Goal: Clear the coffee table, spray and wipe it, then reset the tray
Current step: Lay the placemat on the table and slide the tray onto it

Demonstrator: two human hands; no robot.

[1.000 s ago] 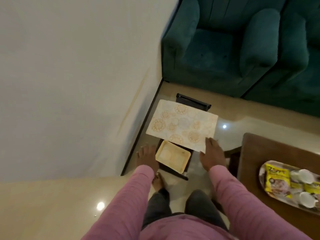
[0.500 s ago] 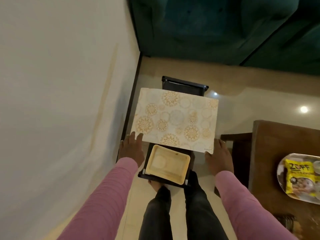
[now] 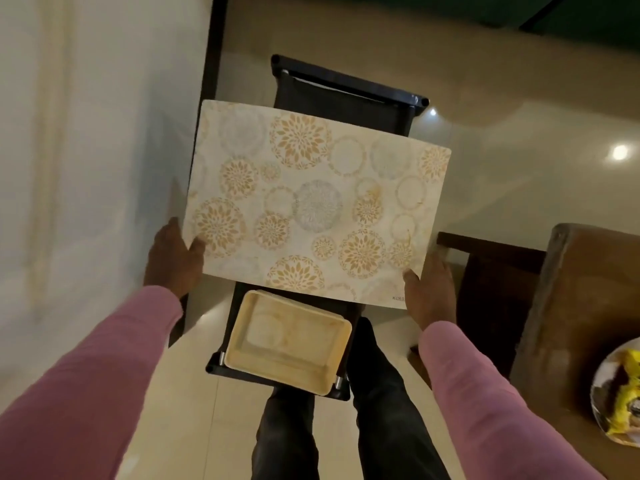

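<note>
Under the placemat [image 3: 311, 206], gripped by both hands [image 3: 176, 258] [image 3: 433, 289], the rack [image 3: 346, 98] is mostly hidden (fingers too).

We can't see the fingers of either hand, left hand [image 3: 173, 258] or right hand [image 3: 431, 289]: placemat [image 3: 311, 202] covers them. Placemat also hides most of the black stand [image 3: 346, 95]. Silver tray [image 3: 602, 403] and yellow packet [image 3: 627, 393] are cut off at the right edge, blurred, label unreadable.

Cream wall [image 3: 86, 133] at left, dark skirting [image 3: 215, 46] along its base. Glossy beige tiled floor [image 3: 519, 188] with ceiling-light reflections [image 3: 620, 152]. Dark green sofa [image 3: 571, 8] at top. Low black rack [image 3: 346, 95] beside the wall.
</note>
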